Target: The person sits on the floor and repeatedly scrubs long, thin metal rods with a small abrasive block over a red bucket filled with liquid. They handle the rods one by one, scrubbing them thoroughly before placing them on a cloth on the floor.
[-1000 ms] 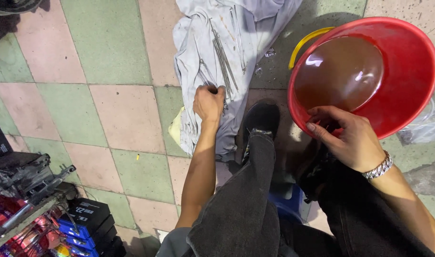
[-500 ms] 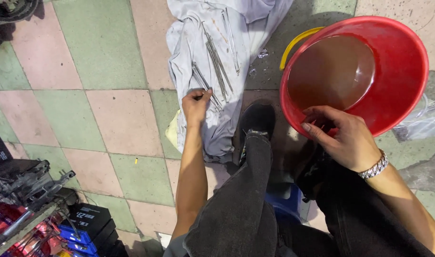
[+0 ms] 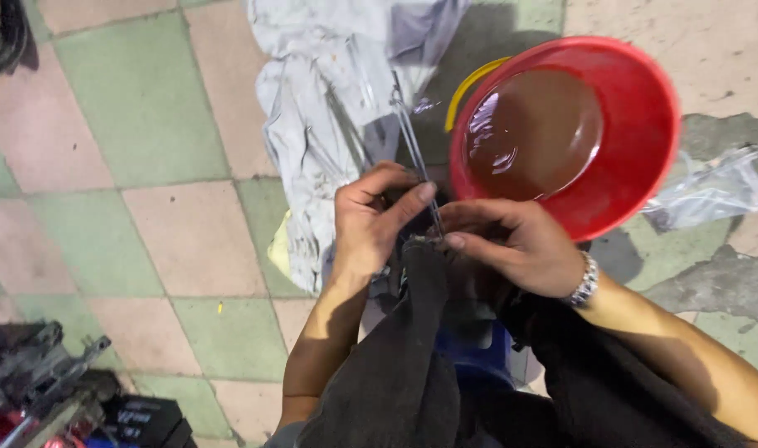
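Both hands have come together over the knee since a second ago, beside the red basin (image 3: 636,166) of brown liquid. The left hand (image 3: 366,220) and right hand (image 3: 511,245) are pinching a bundle of thin metal rods (image 3: 412,149) above the grey cloth (image 3: 329,108). They seem to be sorting out one rod, which calls for a finer fingertip grip.

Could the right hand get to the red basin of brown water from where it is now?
Probably yes. The right hand lies just below the red basin, with nothing between them; but both hands are pinching thin metal rods, with the left hand alongside.
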